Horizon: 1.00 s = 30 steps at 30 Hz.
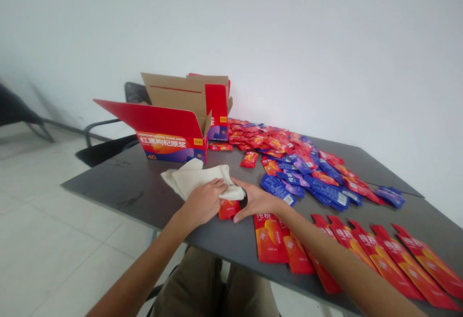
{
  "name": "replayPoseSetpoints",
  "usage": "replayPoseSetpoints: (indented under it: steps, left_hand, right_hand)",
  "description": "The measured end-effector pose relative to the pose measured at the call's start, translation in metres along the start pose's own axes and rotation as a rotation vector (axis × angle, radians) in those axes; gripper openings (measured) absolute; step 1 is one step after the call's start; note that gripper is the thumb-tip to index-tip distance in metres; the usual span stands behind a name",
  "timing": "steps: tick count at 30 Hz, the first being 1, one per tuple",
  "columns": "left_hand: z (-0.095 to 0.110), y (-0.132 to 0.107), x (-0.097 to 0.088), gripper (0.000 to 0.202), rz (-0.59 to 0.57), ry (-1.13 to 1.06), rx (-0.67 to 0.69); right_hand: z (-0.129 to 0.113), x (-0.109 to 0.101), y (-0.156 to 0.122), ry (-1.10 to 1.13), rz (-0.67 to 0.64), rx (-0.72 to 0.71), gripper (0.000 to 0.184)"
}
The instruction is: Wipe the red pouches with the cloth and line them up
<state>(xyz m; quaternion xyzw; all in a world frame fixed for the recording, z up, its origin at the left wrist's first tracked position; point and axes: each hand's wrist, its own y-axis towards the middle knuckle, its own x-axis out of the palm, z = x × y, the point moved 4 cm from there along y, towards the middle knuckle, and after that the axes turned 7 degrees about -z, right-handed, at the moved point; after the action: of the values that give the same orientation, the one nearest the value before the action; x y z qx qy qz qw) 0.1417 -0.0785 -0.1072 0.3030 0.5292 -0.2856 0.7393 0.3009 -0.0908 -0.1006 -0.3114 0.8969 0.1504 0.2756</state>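
A red sachet [228, 209] lies on the grey table [119, 186] between my two hands. My left hand [203, 201] presses a cream cloth [197, 178] down over the sachet's top, fingers curled on the cloth. My right hand [257, 201] grips the sachet's right side, thumb below and fingers above. Just right of my hands a row of red sachets [361, 254] lies side by side along the near edge.
An open red cardboard box [173, 136] stands at the back left of the table. A loose heap of red and blue sachets [304, 162] spreads across the middle and right. Dark chairs [108, 148] stand behind the table on the left.
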Motion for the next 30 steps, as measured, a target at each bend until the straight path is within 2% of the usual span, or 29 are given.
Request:
replayPoseSetpoints:
  steps: [6, 13, 15, 19, 21, 26, 28, 30]
  left_hand:
    - [0.034, -0.028, 0.010, 0.062, -0.018, -0.011, 0.235]
    - [0.005, 0.004, 0.001, 0.056, 0.009, -0.056, 0.029]
    - [0.011, -0.001, 0.001, 0.057, -0.004, -0.028, 0.077]
    - [0.035, -0.025, 0.007, 0.059, -0.037, -0.027, 0.262]
    - [0.033, -0.025, 0.007, 0.059, -0.024, -0.036, 0.238]
    - [0.005, 0.005, 0.000, 0.055, -0.022, -0.007, 0.033]
    - [0.008, 0.005, 0.000, 0.054, -0.026, 0.007, 0.049]
    - [0.021, -0.006, 0.005, 0.055, -0.026, 0.015, 0.147]
  right_hand:
    - [0.007, 0.004, -0.001, 0.084, -0.031, -0.004, 0.103]
    - [0.001, 0.003, 0.002, 0.081, -0.025, -0.057, 0.106]
    - [0.002, 0.003, 0.002, 0.092, -0.026, -0.042, 0.105]
    - [0.007, 0.006, 0.000, 0.135, -0.042, -0.004, 0.104]
    - [0.008, 0.006, -0.001, 0.144, -0.047, -0.006, 0.102]
    - [-0.001, 0.002, 0.002, 0.092, -0.016, -0.079, 0.104]
    - [-0.001, 0.002, 0.003, 0.108, -0.020, -0.075, 0.104]
    - [0.002, 0.004, 0.002, 0.122, -0.036, -0.048, 0.099]
